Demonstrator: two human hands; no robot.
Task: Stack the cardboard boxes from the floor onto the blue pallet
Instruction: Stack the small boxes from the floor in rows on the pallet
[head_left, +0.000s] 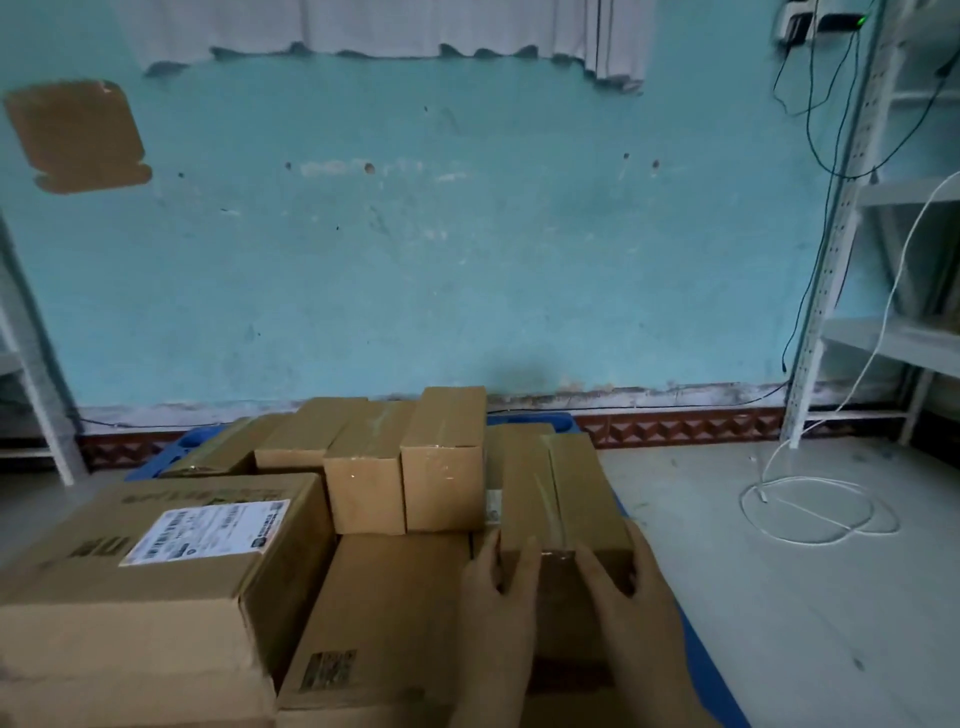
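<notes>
While a worn turquoise wall fills the background, the blue pallet lies below it on the floor, loaded with cardboard boxes. Biggest is the labelled box at the left, then a plain flat box in the middle, then two upright boxes behind. At the pallet's right edge sits a long taped box; the left hand and right hand grip its near end, fingers curled over it.
</notes>
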